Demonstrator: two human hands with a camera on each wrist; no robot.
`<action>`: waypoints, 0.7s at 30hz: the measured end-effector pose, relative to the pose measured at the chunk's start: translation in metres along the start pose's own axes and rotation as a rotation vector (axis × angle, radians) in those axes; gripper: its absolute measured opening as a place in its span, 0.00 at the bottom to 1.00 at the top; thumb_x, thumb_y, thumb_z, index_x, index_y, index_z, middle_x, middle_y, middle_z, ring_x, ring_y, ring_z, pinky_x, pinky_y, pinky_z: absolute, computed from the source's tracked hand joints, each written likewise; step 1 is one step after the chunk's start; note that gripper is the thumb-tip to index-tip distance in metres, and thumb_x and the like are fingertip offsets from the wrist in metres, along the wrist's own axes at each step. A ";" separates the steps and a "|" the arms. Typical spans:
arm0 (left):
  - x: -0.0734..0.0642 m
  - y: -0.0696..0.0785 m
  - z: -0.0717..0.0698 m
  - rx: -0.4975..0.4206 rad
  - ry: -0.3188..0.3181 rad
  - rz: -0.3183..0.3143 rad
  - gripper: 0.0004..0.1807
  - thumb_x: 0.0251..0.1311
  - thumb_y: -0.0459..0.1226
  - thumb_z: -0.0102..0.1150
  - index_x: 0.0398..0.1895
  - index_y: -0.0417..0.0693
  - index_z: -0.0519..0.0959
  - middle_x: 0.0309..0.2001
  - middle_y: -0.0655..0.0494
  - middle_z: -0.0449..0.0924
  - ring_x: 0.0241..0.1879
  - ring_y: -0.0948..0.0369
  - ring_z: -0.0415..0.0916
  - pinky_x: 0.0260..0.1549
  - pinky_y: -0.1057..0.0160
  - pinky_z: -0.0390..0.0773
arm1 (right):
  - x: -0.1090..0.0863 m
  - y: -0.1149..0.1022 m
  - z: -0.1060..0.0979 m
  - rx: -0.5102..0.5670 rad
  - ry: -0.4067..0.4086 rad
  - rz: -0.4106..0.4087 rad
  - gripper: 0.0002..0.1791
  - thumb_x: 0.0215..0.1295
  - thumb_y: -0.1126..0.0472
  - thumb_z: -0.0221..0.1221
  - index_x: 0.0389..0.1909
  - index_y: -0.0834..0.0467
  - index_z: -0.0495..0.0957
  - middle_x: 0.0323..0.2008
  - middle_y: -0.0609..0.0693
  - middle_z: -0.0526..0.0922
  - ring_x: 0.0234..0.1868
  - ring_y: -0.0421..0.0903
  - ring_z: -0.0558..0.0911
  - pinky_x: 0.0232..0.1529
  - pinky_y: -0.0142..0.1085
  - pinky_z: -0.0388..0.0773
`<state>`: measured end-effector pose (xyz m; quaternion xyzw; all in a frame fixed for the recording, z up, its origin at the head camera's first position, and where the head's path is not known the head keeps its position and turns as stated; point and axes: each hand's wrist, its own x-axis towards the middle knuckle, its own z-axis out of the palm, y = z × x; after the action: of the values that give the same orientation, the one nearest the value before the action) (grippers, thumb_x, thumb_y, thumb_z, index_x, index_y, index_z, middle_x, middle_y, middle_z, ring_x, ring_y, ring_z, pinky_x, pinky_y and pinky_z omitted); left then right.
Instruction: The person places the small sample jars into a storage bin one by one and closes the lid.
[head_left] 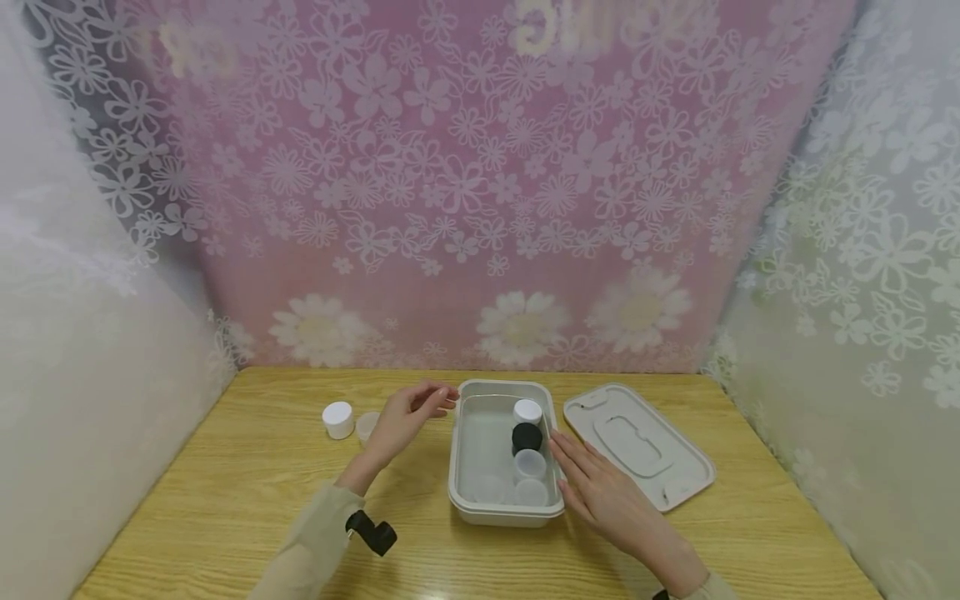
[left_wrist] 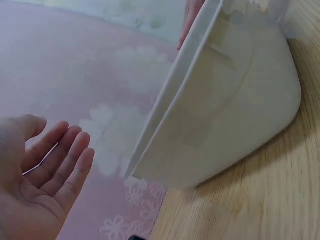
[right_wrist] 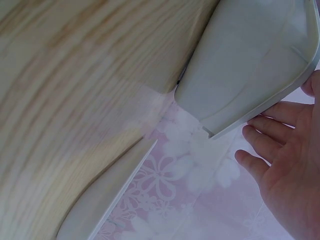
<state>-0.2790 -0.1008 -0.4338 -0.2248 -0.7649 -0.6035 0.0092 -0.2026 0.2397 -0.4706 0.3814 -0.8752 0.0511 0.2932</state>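
Observation:
A pale grey plastic storage box [head_left: 480,512] stands uncovered on the table. Along its right wall a row of small round jars runs from a white jar [head_left: 527,411] and a black jar [head_left: 527,437] to a translucent jar [head_left: 530,465] and more frosted ones at the near end. My left hand [head_left: 405,419] hovers by the box's left rim, fingers loosely bent and holding nothing; the left wrist view shows that palm [left_wrist: 40,195] apart from the box. With extended fingers my right hand [head_left: 607,496] touches the right rim, and the right wrist view shows its fingertips [right_wrist: 260,122] against it.
The box's lid [head_left: 645,446] lies flat on the table to the right. Left of my left hand stand a white jar [head_left: 337,420] and a translucent jar [head_left: 366,426], the latter partly hidden by the hand. Flowered curtains [head_left: 495,208] enclose the wooden table [head_left: 247,500] at back and sides.

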 end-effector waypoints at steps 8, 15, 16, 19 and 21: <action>-0.011 -0.011 -0.037 0.002 0.178 0.002 0.20 0.77 0.46 0.52 0.59 0.42 0.80 0.56 0.41 0.82 0.54 0.47 0.82 0.54 0.55 0.84 | 0.000 0.000 0.000 0.010 -0.001 0.001 0.30 0.83 0.49 0.42 0.67 0.70 0.71 0.68 0.63 0.73 0.69 0.55 0.73 0.78 0.27 0.36; -0.025 -0.018 -0.074 0.030 0.314 0.018 0.20 0.78 0.42 0.51 0.63 0.39 0.76 0.60 0.39 0.79 0.57 0.46 0.79 0.53 0.63 0.83 | 0.000 0.000 -0.001 0.033 0.012 -0.004 0.32 0.83 0.48 0.39 0.67 0.71 0.71 0.68 0.63 0.73 0.65 0.60 0.76 0.78 0.27 0.36; -0.027 -0.020 -0.079 0.049 0.332 0.022 0.20 0.77 0.41 0.52 0.64 0.39 0.76 0.60 0.40 0.79 0.57 0.47 0.79 0.53 0.66 0.83 | 0.000 0.000 -0.002 0.034 0.011 -0.001 0.32 0.83 0.48 0.39 0.68 0.71 0.71 0.68 0.63 0.72 0.67 0.58 0.74 0.78 0.27 0.36; -0.035 -0.025 -0.093 0.137 0.376 0.009 0.20 0.76 0.41 0.54 0.65 0.41 0.75 0.61 0.42 0.79 0.56 0.54 0.80 0.51 0.74 0.80 | 0.000 0.000 -0.002 0.031 0.008 0.003 0.31 0.83 0.48 0.40 0.68 0.70 0.70 0.69 0.63 0.72 0.74 0.51 0.67 0.78 0.27 0.37; -0.039 -0.029 -0.101 0.196 0.400 -0.011 0.21 0.75 0.42 0.56 0.65 0.43 0.76 0.61 0.44 0.79 0.56 0.57 0.79 0.50 0.78 0.78 | 0.000 0.000 -0.002 0.025 0.007 0.002 0.31 0.83 0.48 0.41 0.68 0.70 0.70 0.69 0.63 0.72 0.74 0.50 0.66 0.78 0.27 0.37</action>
<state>-0.2800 -0.2128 -0.4446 -0.0943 -0.8041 -0.5588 0.1795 -0.2013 0.2405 -0.4691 0.3838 -0.8739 0.0636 0.2915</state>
